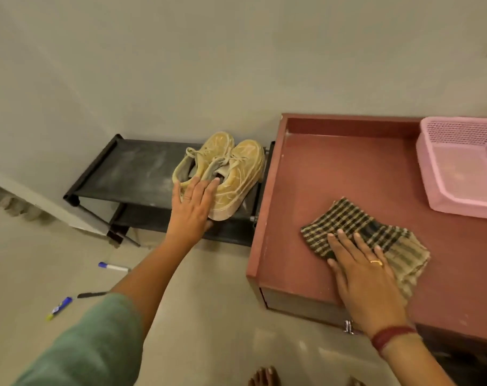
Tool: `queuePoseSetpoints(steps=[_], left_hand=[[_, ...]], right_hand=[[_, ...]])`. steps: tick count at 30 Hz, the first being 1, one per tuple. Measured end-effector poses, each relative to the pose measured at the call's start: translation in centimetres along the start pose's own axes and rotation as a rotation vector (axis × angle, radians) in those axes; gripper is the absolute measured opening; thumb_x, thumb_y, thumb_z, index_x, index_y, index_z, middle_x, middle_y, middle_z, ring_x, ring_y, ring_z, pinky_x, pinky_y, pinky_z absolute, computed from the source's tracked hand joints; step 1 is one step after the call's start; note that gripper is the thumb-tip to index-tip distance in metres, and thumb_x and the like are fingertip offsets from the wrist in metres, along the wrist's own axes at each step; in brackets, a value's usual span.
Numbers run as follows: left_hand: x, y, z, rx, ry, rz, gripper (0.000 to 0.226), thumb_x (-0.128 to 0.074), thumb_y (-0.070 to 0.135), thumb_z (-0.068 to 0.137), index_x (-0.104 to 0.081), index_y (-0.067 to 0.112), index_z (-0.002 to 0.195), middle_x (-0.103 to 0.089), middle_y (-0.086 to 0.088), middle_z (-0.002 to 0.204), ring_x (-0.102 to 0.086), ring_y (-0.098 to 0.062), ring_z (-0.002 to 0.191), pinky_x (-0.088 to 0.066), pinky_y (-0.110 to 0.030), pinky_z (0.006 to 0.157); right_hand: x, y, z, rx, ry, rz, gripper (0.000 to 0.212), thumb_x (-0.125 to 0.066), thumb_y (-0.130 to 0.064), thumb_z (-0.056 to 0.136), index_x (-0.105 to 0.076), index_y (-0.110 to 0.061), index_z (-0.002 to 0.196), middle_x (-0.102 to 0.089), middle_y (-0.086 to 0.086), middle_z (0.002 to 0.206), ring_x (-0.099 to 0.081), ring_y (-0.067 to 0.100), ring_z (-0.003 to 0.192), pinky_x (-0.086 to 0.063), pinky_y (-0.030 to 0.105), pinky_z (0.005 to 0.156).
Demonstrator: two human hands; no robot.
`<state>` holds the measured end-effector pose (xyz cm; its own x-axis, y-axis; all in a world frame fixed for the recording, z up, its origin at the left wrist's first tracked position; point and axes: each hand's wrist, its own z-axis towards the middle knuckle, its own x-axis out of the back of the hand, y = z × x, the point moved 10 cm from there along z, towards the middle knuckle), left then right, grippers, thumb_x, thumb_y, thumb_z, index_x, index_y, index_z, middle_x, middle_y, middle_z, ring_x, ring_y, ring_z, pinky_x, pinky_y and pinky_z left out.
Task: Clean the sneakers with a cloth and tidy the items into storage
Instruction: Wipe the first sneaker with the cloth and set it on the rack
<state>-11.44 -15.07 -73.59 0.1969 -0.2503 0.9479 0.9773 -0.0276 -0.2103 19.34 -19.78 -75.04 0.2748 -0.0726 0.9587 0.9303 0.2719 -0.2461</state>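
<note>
A pair of tan sneakers (231,168) stands side by side on the top shelf of a low black shoe rack (131,168). My left hand (191,206) lies at their heel ends, fingers spread and touching the collars, thumb under the near sole. A green and brown checked cloth (376,232) lies crumpled on the red-brown table top (334,174). My right hand (364,277) rests flat on the cloth's near edge, fingers apart.
A pink plastic basket (459,196) sits at the table's far right. Two markers (113,267) (60,307) and a dark pen (93,295) lie on the floor to the left. The wall runs behind the rack and table. My bare toes (264,377) show at the bottom.
</note>
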Motion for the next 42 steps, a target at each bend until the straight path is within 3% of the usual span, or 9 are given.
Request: queuePoseSetpoints(steps=[4, 10, 19, 21, 24, 29, 36, 39, 42], left_hand=[[2.7, 1.3, -0.6, -0.056, 0.069, 0.030, 0.090, -0.082, 0.016, 0.056, -0.036, 0.018, 0.134, -0.055, -0.008, 0.114, -0.054, -0.029, 0.106, -0.040, -0.053, 0.093], [10.9, 2.7, -2.5, -0.125, 0.023, 0.021, 0.095, -0.081, 0.013, 0.055, -0.030, 0.027, 0.135, -0.048, -0.002, 0.130, -0.037, -0.030, 0.132, -0.007, -0.073, 0.104], [22.1, 6.8, -6.8, -0.197, 0.076, -0.199, 0.108, -0.080, 0.032, 0.050, -0.026, 0.031, 0.144, -0.037, 0.005, 0.146, -0.018, -0.021, 0.145, 0.008, -0.065, 0.108], [23.7, 8.3, -7.2, -0.208, 0.073, -0.360, 0.109, -0.076, 0.034, 0.049, -0.023, 0.033, 0.144, -0.037, 0.006, 0.142, -0.026, -0.019, 0.140, -0.007, -0.064, 0.113], [25.1, 12.5, -8.3, -0.242, 0.059, -0.632, 0.112, -0.079, 0.026, 0.050, -0.017, 0.036, 0.143, -0.035, 0.011, 0.132, -0.036, -0.010, 0.123, -0.036, -0.033, 0.101], [22.5, 18.3, -9.5, -0.214, 0.044, -0.862, 0.098, -0.077, 0.019, 0.052, -0.023, 0.038, 0.131, -0.028, 0.017, 0.126, -0.033, -0.007, 0.121, -0.042, -0.032, 0.096], [21.4, 18.3, -9.4, -0.251, 0.141, -0.821, 0.081, -0.073, 0.033, 0.054, -0.040, 0.032, 0.128, -0.028, 0.007, 0.135, -0.028, -0.019, 0.134, -0.034, -0.034, 0.099], [21.0, 17.8, -9.2, -0.249, 0.181, -0.808, 0.092, -0.075, 0.036, 0.057, -0.036, 0.029, 0.140, -0.026, 0.004, 0.138, -0.030, -0.022, 0.131, -0.033, -0.032, 0.098], [20.2, 17.3, -8.7, -0.243, 0.201, -0.782, 0.096, -0.070, 0.044, 0.059, -0.031, 0.027, 0.146, -0.024, 0.002, 0.140, -0.033, -0.025, 0.128, -0.033, -0.032, 0.097]], right_hand=[[0.8, 1.0, -1.6, -0.064, -0.015, 0.140, 0.034, -0.039, -0.018, 0.098, -0.055, -0.018, 0.129, -0.056, 0.010, 0.133, -0.045, 0.028, 0.130, -0.033, 0.044, 0.109], [1.8, 1.8, -4.1, -0.139, -0.122, 0.107, 0.038, -0.032, -0.014, 0.101, -0.044, -0.020, 0.136, -0.043, 0.011, 0.144, -0.028, 0.027, 0.140, -0.027, 0.038, 0.111], [5.0, 6.1, -4.6, -0.339, 0.007, 0.405, 0.035, -0.037, -0.019, 0.100, -0.050, -0.017, 0.132, -0.060, 0.017, 0.122, -0.056, 0.036, 0.110, -0.043, 0.034, 0.087], [5.4, 7.0, -4.7, -0.370, 0.022, 0.445, 0.034, -0.037, -0.019, 0.100, -0.050, -0.017, 0.131, -0.061, 0.018, 0.121, -0.056, 0.036, 0.109, -0.042, 0.033, 0.087], [5.3, 7.8, -5.1, -0.362, 0.021, 0.399, 0.036, -0.037, -0.020, 0.099, -0.049, -0.021, 0.132, -0.060, 0.015, 0.122, -0.057, 0.034, 0.110, -0.043, 0.035, 0.089], [4.0, 7.6, -5.5, -0.247, -0.096, 0.101, 0.040, -0.039, -0.024, 0.098, -0.041, -0.024, 0.138, -0.042, 0.002, 0.145, -0.032, 0.026, 0.137, -0.033, 0.043, 0.107], [5.8, 8.2, -5.1, -0.274, 0.016, -0.099, 0.048, -0.059, -0.051, 0.083, -0.060, -0.016, 0.116, -0.027, 0.008, 0.151, -0.028, 0.027, 0.137, -0.017, 0.045, 0.115], [4.6, 7.1, -3.9, -0.168, -0.059, 0.011, 0.057, -0.058, -0.043, 0.087, -0.042, -0.018, 0.136, -0.014, 0.005, 0.156, -0.027, 0.026, 0.139, -0.029, 0.039, 0.111], [2.8, 6.2, -3.7, -0.131, -0.145, 0.070, 0.057, -0.050, -0.029, 0.094, -0.027, -0.022, 0.146, -0.030, 0.004, 0.151, -0.035, 0.025, 0.135, -0.036, 0.037, 0.105]])
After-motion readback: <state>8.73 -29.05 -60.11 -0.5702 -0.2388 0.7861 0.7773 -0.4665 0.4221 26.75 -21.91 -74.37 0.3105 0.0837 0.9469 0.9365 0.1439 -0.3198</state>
